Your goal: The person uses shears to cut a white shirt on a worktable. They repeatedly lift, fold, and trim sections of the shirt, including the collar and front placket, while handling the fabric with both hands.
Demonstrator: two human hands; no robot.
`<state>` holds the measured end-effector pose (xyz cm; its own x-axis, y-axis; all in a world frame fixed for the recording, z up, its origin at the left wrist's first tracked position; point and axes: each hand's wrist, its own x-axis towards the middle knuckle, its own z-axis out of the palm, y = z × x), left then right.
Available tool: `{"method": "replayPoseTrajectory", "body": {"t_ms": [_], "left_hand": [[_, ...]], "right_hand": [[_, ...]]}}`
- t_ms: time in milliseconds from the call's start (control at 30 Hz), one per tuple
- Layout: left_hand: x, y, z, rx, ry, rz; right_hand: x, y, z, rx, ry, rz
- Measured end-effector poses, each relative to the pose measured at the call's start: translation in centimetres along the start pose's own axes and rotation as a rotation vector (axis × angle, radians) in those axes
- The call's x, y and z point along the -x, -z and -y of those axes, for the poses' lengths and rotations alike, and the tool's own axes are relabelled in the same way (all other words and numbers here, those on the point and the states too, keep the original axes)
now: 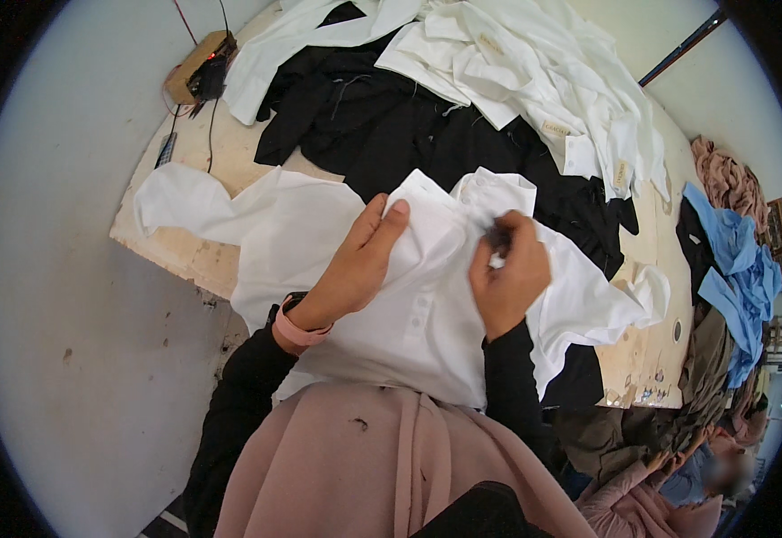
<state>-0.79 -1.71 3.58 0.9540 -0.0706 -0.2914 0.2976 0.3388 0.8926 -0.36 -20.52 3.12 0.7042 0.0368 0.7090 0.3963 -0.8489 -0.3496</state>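
Observation:
A white button shirt (pixel 346 305) lies spread over the table's near edge and hangs toward my lap, its sleeves out to both sides. My left hand (pixel 355 269) is closed on the shirt near the collar, thumb on top of the raised cloth. In my right hand (pixel 512 273), fingers curled, is a small dark tool (pixel 498 237). Motion blurs it, so its exact kind cannot be told. It is close to the shirt's collar opening. A row of buttons (pixel 416 314) runs down the shirt front below both hands.
Black garments (pixel 391 125) lie beyond the shirt, with a heap of white shirts (pixel 534 72) behind them. A small box with wires (pixel 201 70) sits at the table's far left. Blue clothes (pixel 736 269) and brown clothes hang at the right, where another person (pixel 669 489) works.

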Motion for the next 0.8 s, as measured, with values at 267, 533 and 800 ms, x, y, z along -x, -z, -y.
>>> {"method": "replayPoseTrajectory", "body": {"t_ms": [267, 533, 800], "left_hand": [[2.0, 0.1, -0.6, 0.335, 0.048, 0.115], [3.0, -0.9, -0.1, 0.398, 0.069, 0.090], [3.9, -1.6, 1.2, 0.294, 0.036, 0.022]], "right_hand": [[0.3, 3.9, 0.0, -0.557, -0.426, 0.107], [2.2, 3.6, 3.2, -0.576, -0.395, 0.140], [1.6, 4.1, 3.4, -0.203, -0.097, 0.065]]}}
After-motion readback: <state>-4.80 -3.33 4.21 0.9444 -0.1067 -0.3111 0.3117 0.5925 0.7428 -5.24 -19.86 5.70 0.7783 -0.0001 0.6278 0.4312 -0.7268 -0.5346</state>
